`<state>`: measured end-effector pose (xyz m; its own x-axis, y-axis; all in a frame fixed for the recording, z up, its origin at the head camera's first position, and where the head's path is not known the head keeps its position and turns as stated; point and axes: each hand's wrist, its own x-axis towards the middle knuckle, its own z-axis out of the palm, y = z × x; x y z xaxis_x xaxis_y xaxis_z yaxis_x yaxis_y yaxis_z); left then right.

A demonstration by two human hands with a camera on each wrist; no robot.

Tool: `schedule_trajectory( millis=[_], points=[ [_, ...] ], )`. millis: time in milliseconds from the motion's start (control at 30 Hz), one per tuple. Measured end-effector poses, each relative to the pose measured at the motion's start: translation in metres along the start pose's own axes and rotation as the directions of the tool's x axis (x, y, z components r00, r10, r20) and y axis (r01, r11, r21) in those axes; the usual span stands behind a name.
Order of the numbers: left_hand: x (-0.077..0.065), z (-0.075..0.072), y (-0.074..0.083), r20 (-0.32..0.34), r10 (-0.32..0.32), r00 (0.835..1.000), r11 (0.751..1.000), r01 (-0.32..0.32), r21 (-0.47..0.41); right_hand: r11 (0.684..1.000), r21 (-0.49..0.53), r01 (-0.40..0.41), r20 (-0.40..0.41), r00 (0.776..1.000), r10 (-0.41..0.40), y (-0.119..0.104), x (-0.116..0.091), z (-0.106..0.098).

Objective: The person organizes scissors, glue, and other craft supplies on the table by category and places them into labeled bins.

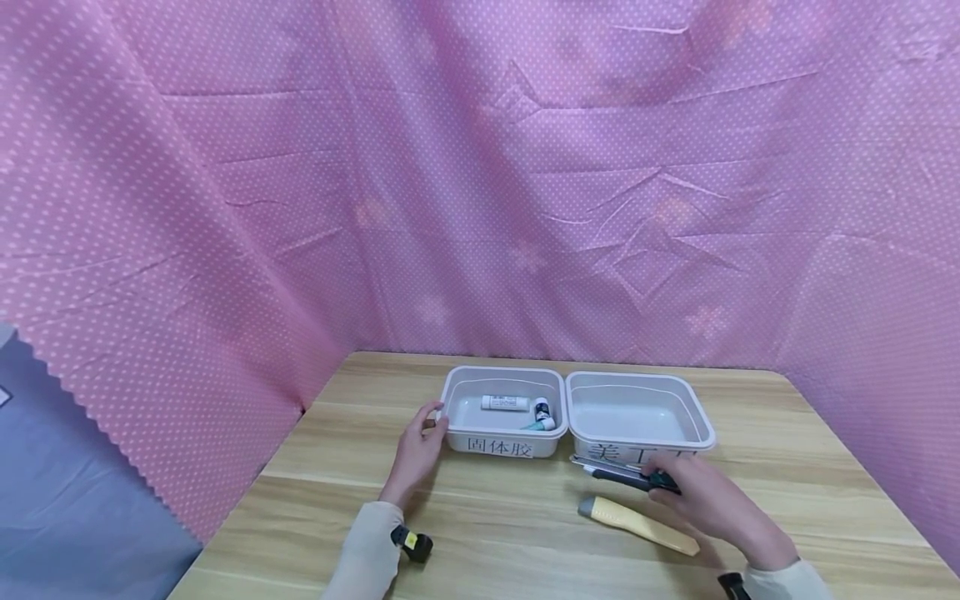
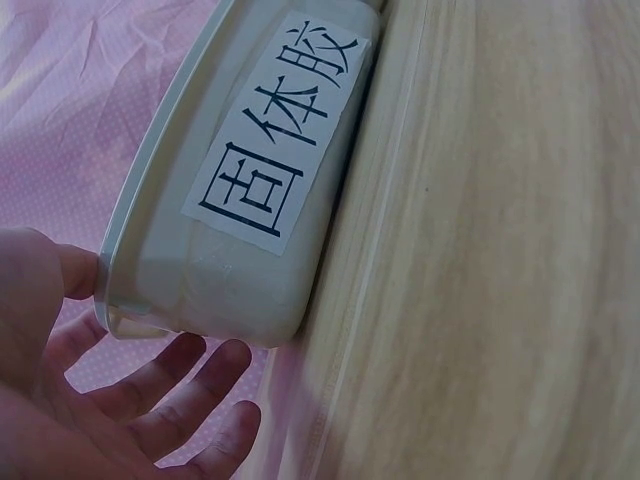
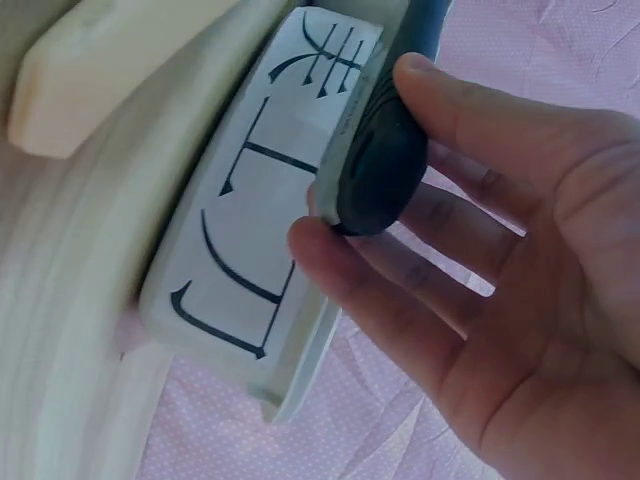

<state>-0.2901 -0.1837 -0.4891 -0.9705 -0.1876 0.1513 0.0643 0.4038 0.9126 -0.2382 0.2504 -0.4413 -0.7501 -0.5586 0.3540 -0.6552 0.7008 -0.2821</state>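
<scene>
My right hand (image 1: 697, 496) pinches a dark-handled utility knife (image 3: 385, 160) between thumb and fingers, with a grey edge along its side. The knife is held just in front of the right white bin (image 1: 637, 445), whose label is partly covered. A yellow utility knife (image 1: 641, 527) lies on the table below that hand. My left hand (image 1: 416, 450) touches the left end of the left white bin (image 1: 457, 442), thumb at the rim and other fingers loosely spread in the left wrist view. Inside that bin lie a white glue stick (image 1: 505, 403) and smaller dark-and-white ones (image 1: 542, 409).
Both bins stand side by side near the back of the wooden table (image 1: 495, 517), with labels (image 2: 275, 130) on their front walls. A pink dotted curtain (image 1: 480, 208) hangs behind the table and along its sides.
</scene>
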Motion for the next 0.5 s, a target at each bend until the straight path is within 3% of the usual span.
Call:
schedule_trajectory(
  millis=[167, 500],
  points=[
    [0.0, -0.001, 0.001, 0.001, 0.009, 1.0, 1.0, -0.01, 0.015, 1.0, 0.015, -0.019, 0.017, 1.0, 0.019, -0.005, 0.008, -0.008],
    [-0.003, -0.001, 0.002, 0.016, -0.015, 1.0, 1.0, 0.015, 0.017, 0.999, -0.002, -0.038, -0.049, 0.998, 0.038, -0.014, 0.018, -0.024]
  ],
)
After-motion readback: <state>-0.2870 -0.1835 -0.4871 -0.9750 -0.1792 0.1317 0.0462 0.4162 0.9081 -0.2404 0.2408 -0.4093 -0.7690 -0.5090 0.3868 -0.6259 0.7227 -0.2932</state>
